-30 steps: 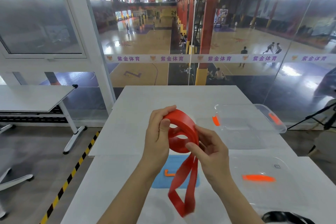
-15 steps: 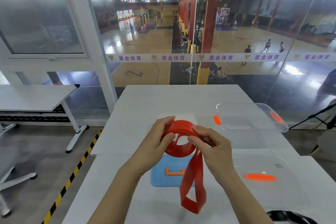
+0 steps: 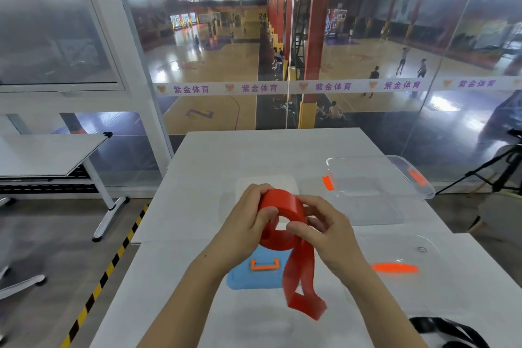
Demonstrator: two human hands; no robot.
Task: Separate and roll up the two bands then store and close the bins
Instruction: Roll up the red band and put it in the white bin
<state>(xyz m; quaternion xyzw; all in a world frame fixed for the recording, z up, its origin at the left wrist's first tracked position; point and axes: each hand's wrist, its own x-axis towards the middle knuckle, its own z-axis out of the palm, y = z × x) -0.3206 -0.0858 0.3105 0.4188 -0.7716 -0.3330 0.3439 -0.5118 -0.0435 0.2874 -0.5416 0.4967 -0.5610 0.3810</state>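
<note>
Gripping a loosely wound coil of flat red elastic band point(image 3: 285, 206), both hands hold it in the air above the near half of the white bench point(image 3: 226, 150). The left hand point(image 3: 245, 226) curls its fingers over the top of the coil and presses its thumb on the near edge. The right hand point(image 3: 327, 232) pinches the coil's right side between thumb and bent fingers. The unrolled end of the red band hangs from the coil below the right hand as a doubled loop, its lowest fold blurred just above the bench.

Directly under the hands lies a flat blue plastic lid point(image 3: 243, 280) with an orange handle point(image 3: 264, 265); the hanging loop crosses in front of its right edge. Beyond the hands a pale rectangular shape rests on the bench, too faint to identify. To the right, near the person, a clear plastic lid point(image 3: 404, 246) with an orange grip point(image 3: 395, 267) lies flat. Farther back on the right stands an open clear plastic bin point(image 3: 367, 159) with orange latches at its ends. A black band point(image 3: 452, 333) lies at the bottom right corner.

Left of the bench stands a second white table point(image 3: 42, 155), with yellow-and-black tape point(image 3: 107, 268) on the floor between them. Behind a glass wall point(image 3: 214, 37) lies an indoor basketball court.
</note>
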